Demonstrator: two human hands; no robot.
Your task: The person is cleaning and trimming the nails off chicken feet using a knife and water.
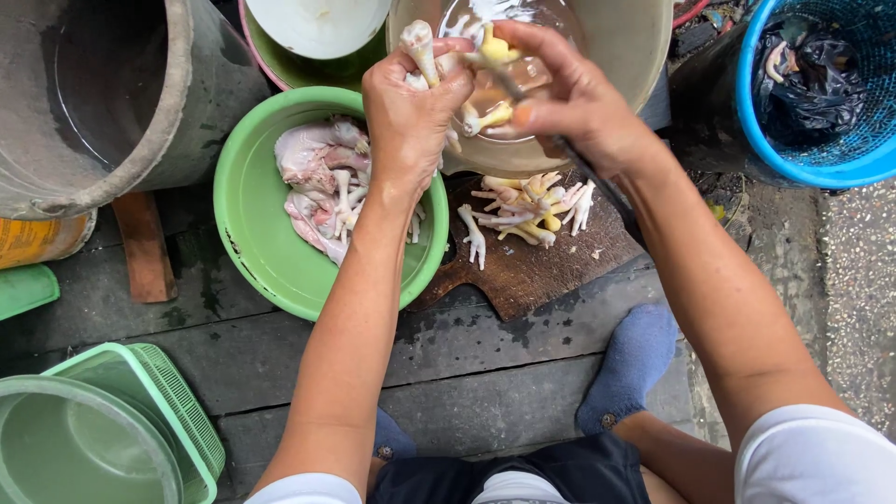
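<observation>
My left hand (411, 112) is closed around a pale chicken foot (420, 42), held up over a beige basin (635, 47) with water in it. My right hand (569, 93) grips a dark-handled knife (583, 168) and touches the yellow toes of the same foot. Below the hands, a pile of chicken feet (527, 205) lies on a dark wooden cutting board (551, 271). A green bowl (252, 233) to the left holds raw chicken pieces (317, 177).
A grey concrete tub (140, 103) stands at the top left, a blue basket (821, 159) with a black bag at the top right. A green lidded container (121, 420) sits at the bottom left. My foot in a blue sock (635, 364) rests on the dark planks.
</observation>
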